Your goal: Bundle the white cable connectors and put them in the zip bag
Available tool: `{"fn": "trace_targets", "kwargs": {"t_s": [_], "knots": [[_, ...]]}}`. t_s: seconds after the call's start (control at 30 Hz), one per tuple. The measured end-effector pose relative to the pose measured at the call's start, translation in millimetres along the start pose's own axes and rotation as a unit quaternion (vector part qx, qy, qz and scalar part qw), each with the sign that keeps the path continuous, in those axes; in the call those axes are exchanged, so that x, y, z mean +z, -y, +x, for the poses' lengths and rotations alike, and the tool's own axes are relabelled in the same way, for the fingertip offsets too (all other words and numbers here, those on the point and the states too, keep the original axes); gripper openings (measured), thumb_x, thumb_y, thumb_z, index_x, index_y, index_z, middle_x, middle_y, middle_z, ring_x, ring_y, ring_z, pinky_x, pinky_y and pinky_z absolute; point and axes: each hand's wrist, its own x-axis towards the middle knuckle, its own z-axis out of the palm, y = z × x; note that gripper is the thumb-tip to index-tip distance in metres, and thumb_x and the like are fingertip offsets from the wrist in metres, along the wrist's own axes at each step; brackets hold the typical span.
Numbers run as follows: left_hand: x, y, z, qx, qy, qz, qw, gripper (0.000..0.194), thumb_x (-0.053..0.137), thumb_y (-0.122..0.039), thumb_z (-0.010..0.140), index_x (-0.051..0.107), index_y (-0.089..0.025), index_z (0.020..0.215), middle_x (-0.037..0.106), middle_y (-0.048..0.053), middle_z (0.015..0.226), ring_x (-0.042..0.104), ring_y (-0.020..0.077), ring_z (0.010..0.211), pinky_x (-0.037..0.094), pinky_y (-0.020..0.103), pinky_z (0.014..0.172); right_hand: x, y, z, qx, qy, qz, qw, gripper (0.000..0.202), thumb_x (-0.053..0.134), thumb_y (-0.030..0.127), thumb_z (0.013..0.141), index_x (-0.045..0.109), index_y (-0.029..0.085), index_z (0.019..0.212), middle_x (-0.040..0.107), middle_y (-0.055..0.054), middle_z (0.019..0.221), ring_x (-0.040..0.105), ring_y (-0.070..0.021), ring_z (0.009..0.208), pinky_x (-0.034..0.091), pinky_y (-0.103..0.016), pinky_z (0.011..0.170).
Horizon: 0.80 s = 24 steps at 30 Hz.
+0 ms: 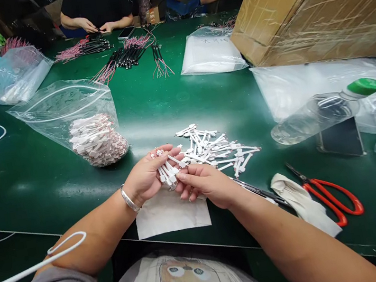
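My left hand [146,176] is closed around a small bunch of short white connector cables [168,173], with the thumb lying across them. Against the lower end of this bunch, my right hand [206,182] pinches a white connector cable between thumb and fingers; its other fingers are curled. Just beyond both hands lies a loose pile of the same white cables [210,147] on the green table [147,114]. A white sheet of paper [171,216] lies under my hands at the table's near edge.
A clear zip bag [97,137] full of such cables stands left. To the right are red-handled scissors [330,194], a white cloth [294,195], a green-capped bottle [320,111] and a large carton [313,9]. Black-and-pink wire bundles [128,54] lie before a co-worker [95,7].
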Motion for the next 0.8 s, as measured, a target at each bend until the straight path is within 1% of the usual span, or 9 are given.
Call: {"fn": "trace_targets", "kwargs": {"t_s": [0.17,0.23,0.27,0.3,0.37,0.47,0.6,0.7,0.8], "knots": [[-3.5,0.7,2.2,0.005,-0.008,0.025,1.000,0.015,0.055,-0.011,0.080,0.059,-0.013,0.095,0.066,0.009,0.099,0.064,0.0161,0.081,0.051,0.030,0.073,-0.3,2.0,0.5,-0.021,-0.056,-0.002,0.998,0.022,0.061,0.036,0.076,0.058,0.014,0.075,0.063,-0.001,0.065,0.058,-0.0067,0.051,0.043,-0.015,0.046],[-4.6,0.7,2.8,0.005,-0.011,0.027,1.000,0.015,0.054,-0.011,0.081,0.059,-0.013,0.094,0.066,0.009,0.099,0.064,0.0157,0.077,0.051,0.030,0.070,-0.8,2.5,0.7,-0.036,-0.080,-0.004,0.996,0.023,0.061,0.037,0.077,0.058,0.014,0.076,0.063,0.000,0.064,0.057,-0.0062,0.050,0.042,-0.015,0.045],[-4.9,0.8,2.8,0.006,-0.011,0.026,1.000,0.015,0.054,-0.011,0.081,0.059,-0.013,0.094,0.066,0.008,0.099,0.064,0.0156,0.077,0.051,0.030,0.070,-1.0,2.4,0.7,-0.035,-0.081,-0.002,0.996,0.023,0.060,0.038,0.077,0.059,0.014,0.077,0.063,0.000,0.064,0.057,-0.0062,0.050,0.042,-0.015,0.045],[-5.1,0.8,2.7,0.009,-0.010,0.023,1.000,0.015,0.053,-0.011,0.081,0.059,-0.013,0.094,0.066,0.008,0.099,0.064,0.0155,0.077,0.051,0.030,0.070,-1.0,2.0,0.8,-0.027,-0.073,0.002,0.997,0.025,0.060,0.039,0.077,0.059,0.015,0.079,0.063,-0.001,0.065,0.057,-0.0065,0.050,0.042,-0.015,0.044],[-4.9,1.4,2.3,0.016,-0.001,0.014,1.000,0.015,0.053,-0.012,0.081,0.059,-0.014,0.095,0.066,0.008,0.100,0.064,0.0151,0.078,0.051,0.029,0.071,-0.3,0.3,1.2,-0.001,-0.033,0.014,0.999,0.028,0.061,0.042,0.077,0.060,0.015,0.080,0.065,-0.002,0.067,0.059,-0.0075,0.051,0.041,-0.015,0.043],[-4.1,3.3,1.4,0.019,0.019,0.004,1.000,0.016,0.054,-0.012,0.081,0.060,-0.014,0.095,0.066,0.007,0.101,0.064,0.0148,0.081,0.050,0.029,0.074,2.3,-3.1,1.9,0.021,0.014,0.031,0.999,0.029,0.064,0.043,0.074,0.059,0.014,0.078,0.065,-0.003,0.070,0.061,-0.0086,0.054,0.042,-0.015,0.044],[-3.5,5.8,0.8,0.018,0.031,0.010,0.999,0.016,0.055,-0.012,0.080,0.061,-0.014,0.095,0.065,0.008,0.103,0.063,0.0146,0.082,0.049,0.030,0.077,5.0,-5.5,2.6,0.011,0.001,0.010,1.000,0.028,0.065,0.040,0.074,0.060,0.014,0.080,0.065,-0.003,0.068,0.060,-0.0086,0.054,0.043,-0.015,0.045],[-3.7,6.1,1.1,0.021,0.028,0.016,0.999,0.017,0.056,-0.012,0.080,0.061,-0.014,0.096,0.065,0.008,0.104,0.063,0.0153,0.083,0.049,0.030,0.077,4.2,-5.1,2.3,-0.013,-0.022,-0.032,0.999,0.028,0.062,0.041,0.076,0.061,0.013,0.078,0.065,-0.003,0.069,0.060,-0.0082,0.054,0.043,-0.016,0.046],[-4.1,5.9,1.4,0.028,0.022,0.016,0.999,0.017,0.056,-0.012,0.080,0.060,-0.014,0.096,0.065,0.008,0.103,0.063,0.0162,0.086,0.049,0.030,0.078,3.4,-4.8,1.5,-0.033,-0.033,-0.047,0.998,0.030,0.060,0.044,0.076,0.059,0.013,0.075,0.064,-0.003,0.069,0.059,-0.0080,0.054,0.044,-0.017,0.047]]}}
